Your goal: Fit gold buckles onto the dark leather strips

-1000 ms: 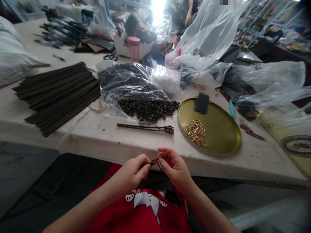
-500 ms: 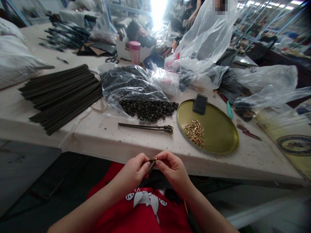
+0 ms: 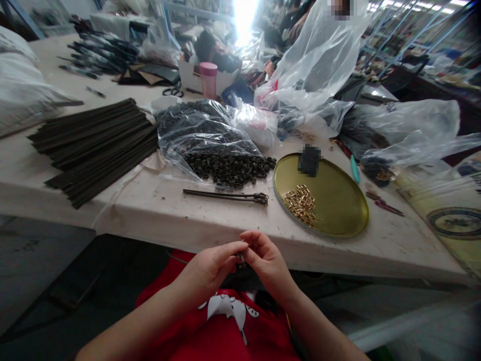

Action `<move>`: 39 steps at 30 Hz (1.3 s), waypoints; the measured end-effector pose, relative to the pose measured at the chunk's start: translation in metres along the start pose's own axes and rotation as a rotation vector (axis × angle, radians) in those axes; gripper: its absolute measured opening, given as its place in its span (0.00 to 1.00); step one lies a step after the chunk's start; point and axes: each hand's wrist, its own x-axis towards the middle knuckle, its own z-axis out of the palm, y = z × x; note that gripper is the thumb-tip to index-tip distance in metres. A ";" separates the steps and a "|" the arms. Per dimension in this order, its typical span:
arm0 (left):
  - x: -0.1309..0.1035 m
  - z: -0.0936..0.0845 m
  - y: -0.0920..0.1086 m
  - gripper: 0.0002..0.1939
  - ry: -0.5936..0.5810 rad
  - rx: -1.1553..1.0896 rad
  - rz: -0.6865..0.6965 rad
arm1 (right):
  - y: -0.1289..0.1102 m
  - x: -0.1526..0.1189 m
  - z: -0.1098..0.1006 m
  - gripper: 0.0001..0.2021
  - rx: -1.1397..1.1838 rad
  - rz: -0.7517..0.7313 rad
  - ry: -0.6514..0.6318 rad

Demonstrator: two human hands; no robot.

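Just off the table's front edge, my left hand (image 3: 220,260) and my right hand (image 3: 266,263) meet, fingertips together. Both are closed on a small dark strap with a metal buckle (image 3: 241,260), most of it hidden by the fingers. Beyond them on the table lie a few long thin dark straps (image 3: 221,195) with buckles at their right ends. To the right, a round gold-coloured tray (image 3: 338,205) holds a heap of gold buckles (image 3: 300,205). A pile of small dark loops (image 3: 233,170) spills from a clear plastic bag (image 3: 203,125).
A fanned stack of dark strips (image 3: 97,145) covers the table's left part. A pink-lidded cup (image 3: 208,80) and scissors (image 3: 173,92) stand and lie farther back. Right of the tray are a teal-handled tool (image 3: 354,169) and plastic bags (image 3: 413,120).
My left fingers have moved up and right over the strap and buckle, against my right fingertips. The piece has turned and shows less. Things on the table stay put.
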 end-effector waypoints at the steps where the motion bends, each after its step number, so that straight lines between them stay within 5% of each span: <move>1: 0.000 0.000 -0.002 0.16 0.021 0.004 0.016 | 0.000 0.000 0.000 0.12 -0.004 -0.003 0.007; 12: 0.001 0.000 -0.004 0.09 0.063 0.097 0.124 | -0.006 -0.006 0.005 0.10 -0.094 -0.048 0.028; 21: -0.014 -0.002 0.000 0.04 0.197 -0.001 0.376 | -0.026 -0.015 0.008 0.08 -0.419 -0.195 -0.188; 30: -0.014 -0.001 0.024 0.19 0.217 0.366 0.523 | -0.030 -0.028 0.008 0.08 -0.307 -0.341 -0.234; 35: -0.018 0.000 0.029 0.16 0.192 0.471 0.392 | -0.027 -0.036 0.001 0.04 -0.381 -0.612 -0.203; 39: -0.018 -0.001 0.032 0.18 0.091 0.570 0.417 | -0.025 -0.039 -0.003 0.07 -0.459 -0.696 -0.196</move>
